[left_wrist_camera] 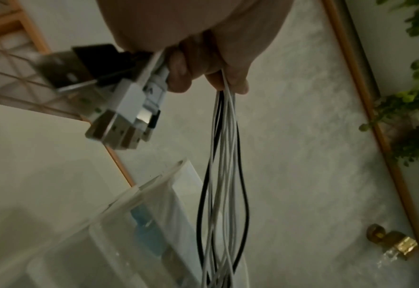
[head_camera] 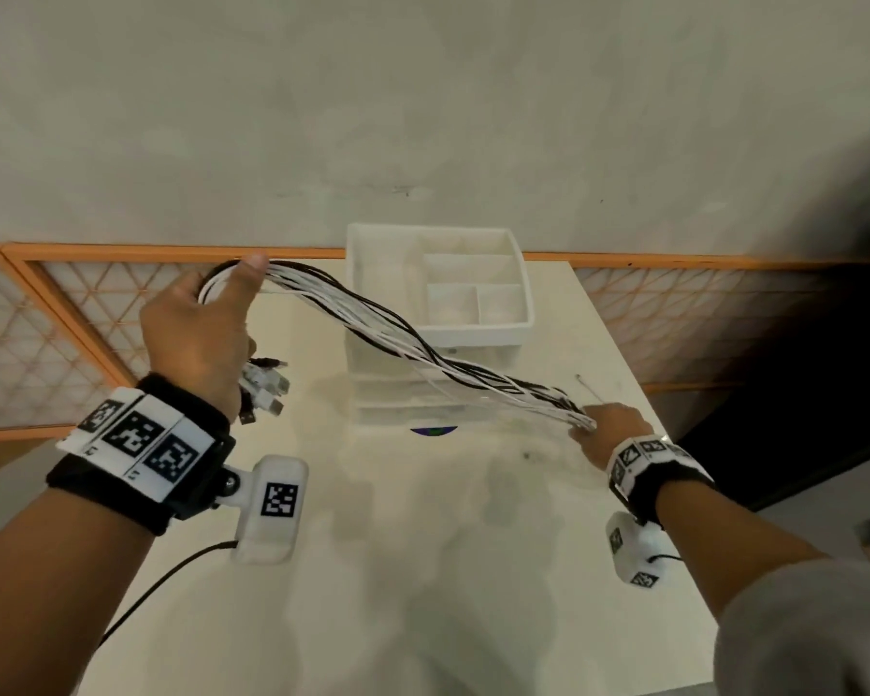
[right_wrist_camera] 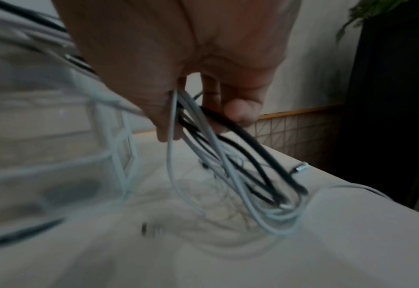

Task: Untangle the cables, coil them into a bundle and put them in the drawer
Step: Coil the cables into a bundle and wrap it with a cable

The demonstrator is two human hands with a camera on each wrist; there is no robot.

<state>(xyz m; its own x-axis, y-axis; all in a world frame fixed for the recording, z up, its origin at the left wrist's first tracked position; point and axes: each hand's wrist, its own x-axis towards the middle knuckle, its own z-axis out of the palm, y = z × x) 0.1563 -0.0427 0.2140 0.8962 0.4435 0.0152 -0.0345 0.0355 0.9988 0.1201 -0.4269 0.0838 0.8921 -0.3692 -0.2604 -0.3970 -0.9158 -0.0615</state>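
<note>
Left hand (head_camera: 199, 329), right hand (head_camera: 611, 429) hold black-white cables (head_camera: 398, 339) stretched.

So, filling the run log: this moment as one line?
left hand: grips cables | right hand: grips far end | span: above drawer unit | uncoiled

Left hand (head_camera: 197, 329) raised, back toward the camera, fingers curled round the cables (head_camera: 413, 344), thumb up along the top of its grip. Right hand (head_camera: 611, 429) lower, near the bench (head_camera: 423, 570), forearm extended, fingers closed on the cables' other end. Both wrists carry marker bands (head_camera: 136, 439). Right forearm partly sleeved.
</note>
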